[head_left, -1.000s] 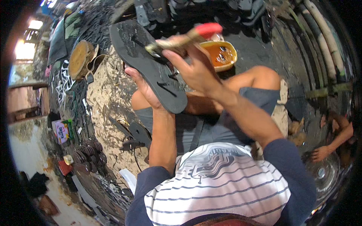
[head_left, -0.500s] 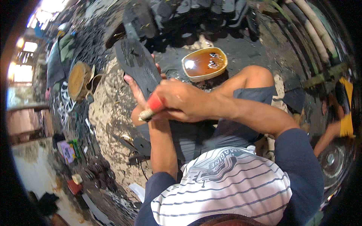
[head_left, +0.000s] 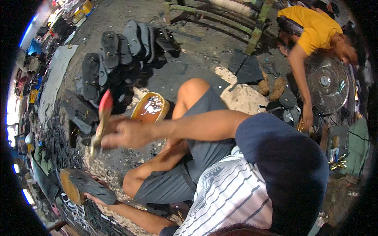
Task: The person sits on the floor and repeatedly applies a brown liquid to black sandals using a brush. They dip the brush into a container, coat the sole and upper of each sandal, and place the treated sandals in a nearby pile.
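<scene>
My left hand (head_left: 99,196) grips a dark sandal sole (head_left: 94,186) at the lower left, thumb along its near edge. The sole's far end overlaps a round wooden block (head_left: 67,185); whether they touch I cannot tell. Raised above the floor and smeared by motion, my right hand (head_left: 128,133) is closed on a brush (head_left: 105,104). The brush's red end points up and its pale end points down, apart from the sole. Just beyond my right hand stands a yellow-rimmed tub (head_left: 167,109) of shiny amber liquid.
Several dark sandal soles (head_left: 109,49) stand in rows beyond the tub. At the right, a person in a yellow shirt (head_left: 315,29) reaches down beside a fan (head_left: 328,86). A wooden frame (head_left: 208,15) lies at the far side, a grey sheet (head_left: 57,82) at the left.
My view has swung toward the right, bringing the other person and the fan into sight. My hands have separated: the brush has lifted off from beside the sole, which is now near the wooden block.
</scene>
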Motion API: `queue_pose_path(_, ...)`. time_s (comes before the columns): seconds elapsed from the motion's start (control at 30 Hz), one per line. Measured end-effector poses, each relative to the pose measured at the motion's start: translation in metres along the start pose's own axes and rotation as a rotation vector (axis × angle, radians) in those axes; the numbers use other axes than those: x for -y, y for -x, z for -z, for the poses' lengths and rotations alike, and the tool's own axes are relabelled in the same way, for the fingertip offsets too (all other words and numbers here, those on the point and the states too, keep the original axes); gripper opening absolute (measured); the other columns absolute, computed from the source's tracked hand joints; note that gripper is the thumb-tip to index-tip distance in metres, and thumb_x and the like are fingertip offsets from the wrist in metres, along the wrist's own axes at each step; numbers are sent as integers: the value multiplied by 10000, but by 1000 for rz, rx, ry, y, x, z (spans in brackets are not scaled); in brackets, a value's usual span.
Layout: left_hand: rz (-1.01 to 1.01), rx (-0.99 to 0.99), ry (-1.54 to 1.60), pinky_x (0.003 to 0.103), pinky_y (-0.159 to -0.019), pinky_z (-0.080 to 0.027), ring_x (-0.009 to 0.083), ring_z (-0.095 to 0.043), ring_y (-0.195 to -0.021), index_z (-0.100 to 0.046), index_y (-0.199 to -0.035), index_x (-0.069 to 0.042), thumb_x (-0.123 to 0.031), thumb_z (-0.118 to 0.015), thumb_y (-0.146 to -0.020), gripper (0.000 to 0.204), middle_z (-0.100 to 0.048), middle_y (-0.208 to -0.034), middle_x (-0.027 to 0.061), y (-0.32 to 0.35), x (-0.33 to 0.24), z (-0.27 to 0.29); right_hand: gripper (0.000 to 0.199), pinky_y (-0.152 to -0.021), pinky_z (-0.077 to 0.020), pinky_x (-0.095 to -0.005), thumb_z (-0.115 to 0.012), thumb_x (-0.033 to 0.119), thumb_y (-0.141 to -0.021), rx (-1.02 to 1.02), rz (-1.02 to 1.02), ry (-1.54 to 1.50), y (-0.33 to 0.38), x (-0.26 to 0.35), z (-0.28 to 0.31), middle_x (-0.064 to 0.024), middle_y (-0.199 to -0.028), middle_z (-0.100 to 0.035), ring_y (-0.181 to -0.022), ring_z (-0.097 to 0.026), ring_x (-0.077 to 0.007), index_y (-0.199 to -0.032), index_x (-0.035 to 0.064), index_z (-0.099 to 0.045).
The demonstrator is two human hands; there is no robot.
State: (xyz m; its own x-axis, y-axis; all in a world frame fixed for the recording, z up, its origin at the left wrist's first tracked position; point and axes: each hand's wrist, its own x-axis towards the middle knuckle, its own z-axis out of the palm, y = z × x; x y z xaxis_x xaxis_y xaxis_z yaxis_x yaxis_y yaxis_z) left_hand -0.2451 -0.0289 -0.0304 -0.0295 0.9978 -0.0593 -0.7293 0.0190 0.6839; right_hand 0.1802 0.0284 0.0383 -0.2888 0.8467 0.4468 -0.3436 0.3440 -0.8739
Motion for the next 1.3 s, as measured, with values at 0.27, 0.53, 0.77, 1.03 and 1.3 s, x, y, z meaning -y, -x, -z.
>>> queue_pose_path(0.27,97,-702,24,411,-1057,-532,364,-535,-1334,-438,-1442,56,-347,-627,-1013,618,-556,-1408,238,157,43,121,290,-828,-504,-281,-675,235,-1013,-437,-93,151,6,-20,133,-9,-1072,-705,-954,-602,-79,-1216,29,-694)
queue_pose_path(0.53,-58,-378,-587,258,-754,-456,87,-584,-894,-597,-1269,-60,-354,-595,-1046,369,-644,-1145,2,-53,50,-154,300,-827,-487,-282,-672,258,-1013,-667,-138,139,15,-44,179,-23,-1043,-700,-925,-596,-82,-1155,-7,-677)
queue_pose_path(0.77,12,-82,-439,281,-691,-540,188,-688,-895,-620,-1142,-9,-384,-634,-1027,392,-643,-1002,57,-291,184,-260,288,-828,-482,-285,-685,240,-999,-725,-108,179,17,-59,175,-19,-1006,-686,-921,-589,-88,-1129,-16,-679)
queue_pose_path(1.03,47,34,-973,259,-659,-525,142,-700,-778,-677,-1004,-30,-422,-584,-1046,405,-720,-937,71,-191,175,-219,295,-870,-464,-274,-685,257,-1007,-748,-226,71,17,-49,180,-19,-1072,-678,-962,-575,-85,-1155,3,-664)
queue_pose_path(1.3,-215,-1089,-908,289,-701,-487,176,-637,-737,-687,-861,-19,-691,-450,-1005,727,-696,-807,111,169,8,-18,350,-904,-486,-369,-748,310,-955,-776,-385,174,32,-16,156,-68,-1111,-689,-1002,-635,-185,-1145,32,-651)
